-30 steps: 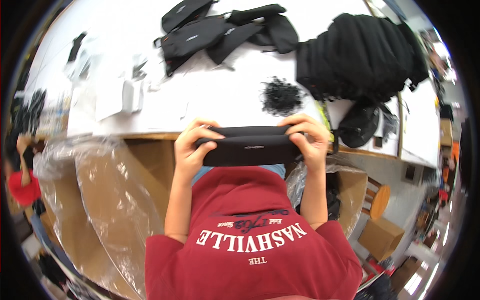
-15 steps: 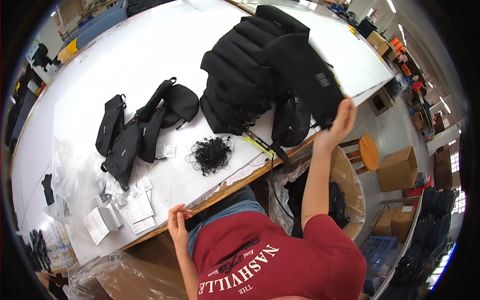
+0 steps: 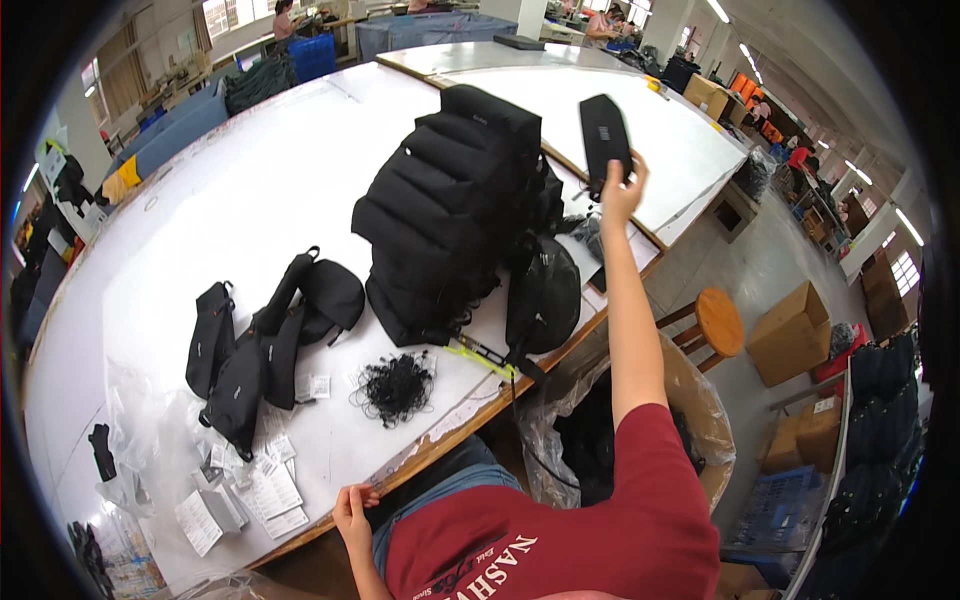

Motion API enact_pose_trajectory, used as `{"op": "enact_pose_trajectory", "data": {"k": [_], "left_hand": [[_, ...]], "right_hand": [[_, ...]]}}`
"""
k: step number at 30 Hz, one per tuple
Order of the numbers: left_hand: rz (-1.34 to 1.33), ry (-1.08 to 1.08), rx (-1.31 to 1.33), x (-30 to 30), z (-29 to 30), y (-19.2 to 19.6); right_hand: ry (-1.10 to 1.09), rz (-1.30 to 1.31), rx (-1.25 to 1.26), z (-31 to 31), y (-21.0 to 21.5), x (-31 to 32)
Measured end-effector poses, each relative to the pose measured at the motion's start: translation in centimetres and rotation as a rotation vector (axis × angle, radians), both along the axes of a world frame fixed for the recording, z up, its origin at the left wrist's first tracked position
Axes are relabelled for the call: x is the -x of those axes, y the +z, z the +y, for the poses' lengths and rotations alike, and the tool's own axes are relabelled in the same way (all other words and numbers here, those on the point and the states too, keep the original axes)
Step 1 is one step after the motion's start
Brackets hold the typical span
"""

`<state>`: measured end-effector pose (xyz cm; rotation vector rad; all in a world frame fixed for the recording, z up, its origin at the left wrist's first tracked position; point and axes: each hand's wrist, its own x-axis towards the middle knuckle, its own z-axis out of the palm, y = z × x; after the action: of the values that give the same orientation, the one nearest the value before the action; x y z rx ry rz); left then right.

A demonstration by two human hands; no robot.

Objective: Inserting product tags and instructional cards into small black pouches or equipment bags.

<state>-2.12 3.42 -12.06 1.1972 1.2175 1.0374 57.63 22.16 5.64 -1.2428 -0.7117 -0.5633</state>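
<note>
At the far right of the table, my right hand [image 3: 624,190] is closed on the near end of a flat black fabric pouch [image 3: 603,135]. My arm is stretched out, and the pouch points away from me. My left hand [image 3: 354,508] rests by the table's front edge, fingers loosely bent and holding nothing I can see. Between them rises a large stack of black pouches [image 3: 450,190], with a rounded black bag [image 3: 548,295] leaning beside it. A tangle of thin black cords [image 3: 395,388] lies in front of the stack.
Several black bags [image 3: 245,380] lie at the left, near white paper tags [image 3: 270,495] and clear plastic [image 3: 140,400]. A lined carton [image 3: 700,400] holding dark items stands below the table's edge. A wooden stool [image 3: 713,322] and an open carton [image 3: 790,335] stand to the right.
My right hand has carried the pouch from beside the stack outward to the far right. My left hand stays by the edge. The view has tilted up, showing more of the room.
</note>
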Motion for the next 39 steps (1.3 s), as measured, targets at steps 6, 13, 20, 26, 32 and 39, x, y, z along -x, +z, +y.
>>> {"op": "enact_pose_trajectory", "data": {"k": [6, 13, 20, 26, 32, 39], "left_hand": [[-0.024, 0.022, 0.006, 0.3, 0.0, -0.4], [0.05, 0.018, 0.007, -0.1, -0.4, -0.1], [0.071, 0.104, 0.002, -0.7, -0.1, 0.1], [-0.02, 0.079, 0.013, -1.1, 0.3, 0.5], [-0.056, 0.083, -0.01, -0.7, -0.5, 0.7], [-0.099, 0.086, -0.024, -0.4, -0.7, 0.3]], "right_hand": [[0.348, -0.306, 1.014, 3.5, -4.5, -0.1], [0.283, -0.331, 0.738, 2.7, -5.3, -0.4], [0.261, -0.056, 0.347, -4.4, -6.3, 10.2], [0.816, -0.091, 0.868, -11.9, -11.7, 27.2], [0.878, -0.278, 1.207, -10.3, -13.8, 31.7], [0.897, -0.367, 1.103, -7.2, -7.8, 30.8]]}}
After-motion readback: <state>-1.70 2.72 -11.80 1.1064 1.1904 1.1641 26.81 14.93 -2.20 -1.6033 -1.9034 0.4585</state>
